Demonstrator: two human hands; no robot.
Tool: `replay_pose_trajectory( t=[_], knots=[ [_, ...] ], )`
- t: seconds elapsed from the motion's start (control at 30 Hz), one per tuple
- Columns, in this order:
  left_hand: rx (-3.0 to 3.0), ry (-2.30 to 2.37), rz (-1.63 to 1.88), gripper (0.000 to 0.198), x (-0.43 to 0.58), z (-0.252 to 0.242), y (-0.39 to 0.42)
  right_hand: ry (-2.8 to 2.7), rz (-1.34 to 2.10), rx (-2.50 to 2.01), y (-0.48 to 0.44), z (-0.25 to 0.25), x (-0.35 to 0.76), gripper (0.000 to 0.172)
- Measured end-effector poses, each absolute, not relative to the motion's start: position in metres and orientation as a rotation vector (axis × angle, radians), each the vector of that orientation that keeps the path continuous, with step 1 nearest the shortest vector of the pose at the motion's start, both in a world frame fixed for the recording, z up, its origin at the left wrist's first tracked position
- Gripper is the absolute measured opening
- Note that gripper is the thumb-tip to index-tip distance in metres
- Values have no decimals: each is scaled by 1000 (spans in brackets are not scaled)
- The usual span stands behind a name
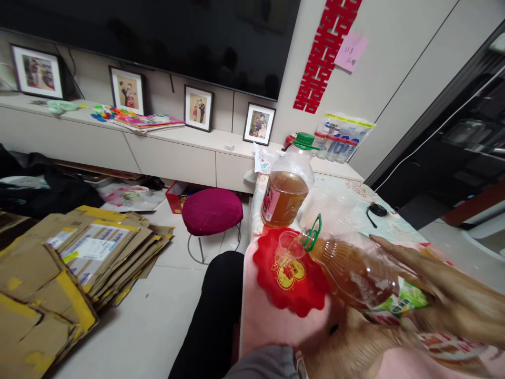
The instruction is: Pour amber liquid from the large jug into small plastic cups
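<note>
I hold a large clear bottle of amber liquid (355,271) tilted on its side, its open neck with a green ring handle pointing left. The mouth is over a small clear plastic cup (287,247), which stands on a red scalloped mat (294,295). My right hand (445,295) lies along the top and side of the bottle, fingers stretched round it. Under the bottle's belly is my left hand (347,342), blurred, with a grey sleeve behind it. A second, upright bottle with a green cap (290,184) stands just beyond the mat.
The table has a pale pink cover (268,321); a pack of small bottles (341,139) and a black object (376,210) sit further back. To the left on the floor are a magenta stool (212,210) and stacked flattened cardboard (79,258). My dark-clad knee (216,310) is beside the table edge.
</note>
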State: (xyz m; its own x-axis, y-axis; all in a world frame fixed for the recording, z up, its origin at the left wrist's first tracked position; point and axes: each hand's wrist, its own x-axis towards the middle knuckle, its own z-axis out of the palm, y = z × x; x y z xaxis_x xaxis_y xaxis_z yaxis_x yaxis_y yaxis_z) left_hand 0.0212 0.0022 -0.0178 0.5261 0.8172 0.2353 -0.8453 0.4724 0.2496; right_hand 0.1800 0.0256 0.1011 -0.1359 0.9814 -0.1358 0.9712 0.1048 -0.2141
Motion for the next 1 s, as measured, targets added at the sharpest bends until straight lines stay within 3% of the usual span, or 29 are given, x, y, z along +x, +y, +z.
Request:
replay_pose_trajectory(
  t=[0.47, 0.77, 1.0],
  knots=[
    [344, -59, 1020, 95, 25, -25, 0, -2247, 579, -2192, 27, 105, 175, 128],
    [364, -98, 1034, 99, 33, -33, 0, -2286, 561, -2154, 28, 103, 178, 126],
    [383, -69, 1037, 87, 32, -35, 1, -2262, 512, -2116, 26, 101, 184, 121]
  ],
)
